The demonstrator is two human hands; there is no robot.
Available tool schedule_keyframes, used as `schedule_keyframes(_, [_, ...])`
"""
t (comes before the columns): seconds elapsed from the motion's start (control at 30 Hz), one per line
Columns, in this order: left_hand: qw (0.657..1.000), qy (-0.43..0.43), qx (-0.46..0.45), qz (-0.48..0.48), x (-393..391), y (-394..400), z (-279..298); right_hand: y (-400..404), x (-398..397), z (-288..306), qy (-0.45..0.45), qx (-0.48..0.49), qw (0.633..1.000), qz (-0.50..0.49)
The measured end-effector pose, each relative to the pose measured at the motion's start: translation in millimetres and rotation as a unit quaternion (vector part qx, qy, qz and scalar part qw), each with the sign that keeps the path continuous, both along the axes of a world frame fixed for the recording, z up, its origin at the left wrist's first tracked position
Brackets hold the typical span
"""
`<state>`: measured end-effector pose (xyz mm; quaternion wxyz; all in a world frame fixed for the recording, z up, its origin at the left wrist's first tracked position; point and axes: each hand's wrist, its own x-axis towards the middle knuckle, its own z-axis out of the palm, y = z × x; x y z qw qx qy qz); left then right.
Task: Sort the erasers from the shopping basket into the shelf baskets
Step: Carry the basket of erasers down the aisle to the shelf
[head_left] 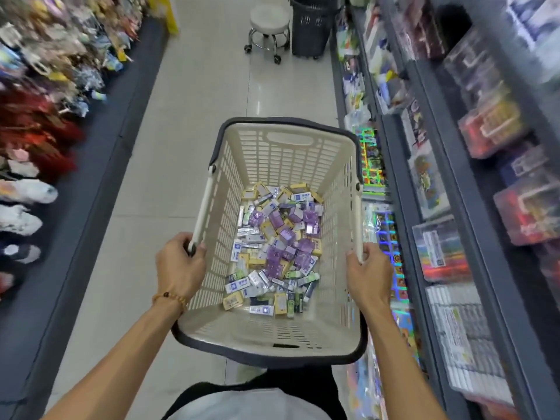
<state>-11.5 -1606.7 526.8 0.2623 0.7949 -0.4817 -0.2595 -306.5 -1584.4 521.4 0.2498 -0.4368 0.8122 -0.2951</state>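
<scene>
right now the left hand (178, 265) is curled around the left handle (202, 211) of the shopping basket (303, 165), with the fingers wrapped over the handle's near end. a bead bracelet (170, 298) sits on that wrist. the right hand (368, 274) grips the near end of the right handle (358, 219) in the same way. both arms reach forward, and the cream basket with its dark rim is held up between them, above the pale tile floor (194, 116). down in the bottom of the basket lies a big messy pile of erasers (274, 247) in little packs, purple, yellow, white and blue and a few green, all mixed together. on the right, just beside the basket, runs a dark shelf (454, 183) full of bright packets and boxes, but they are too blurry to tell what they are. on the left is another long rack (45, 95) with fluffy, colorful things hanging on it, blurry too. far down the aisle stands a round white stool (269, 27) on wheels, and right next to it a tall dark basket (313, 28).
</scene>
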Motion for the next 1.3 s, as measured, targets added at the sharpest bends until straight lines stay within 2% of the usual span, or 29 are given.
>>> schedule_keyframes(0.17, [1.000,0.010,-0.005,0.024,-24.3,-184.5,-15.7,-197.0,-23.6,-14.2,0.004,0.008,1.000,0.027])
schedule_keyframes(0.47, [0.999,0.029,0.004,0.031,-24.5,-496.2,-8.6,-517.4,-25.7,6.9,0.031,0.021,0.999,0.040])
schedule_keyframes(0.63, [1.000,0.025,-0.001,-0.008,-4.2,-702.9,-23.4,-701.6,-3.8,-8.2,0.023,0.029,0.999,0.018])
schedule_keyframes(0.87, [0.999,0.002,0.000,-0.051,-1.7,-964.0,-5.9,-930.8,-2.0,-8.8,0.002,0.029,0.999,-0.035])
schedule_keyframes(1.1, [0.997,-0.010,0.002,-0.079,-42.0,-1214.5,-30.9,-1175.4,-37.0,-34.4,0.029,0.036,0.997,-0.056])
schedule_keyframes(1.3, [0.996,0.014,0.022,-0.088,-78.9,-1400.3,-27.7,-1351.6,-73.8,-14.8,0.037,0.045,0.996,-0.074])
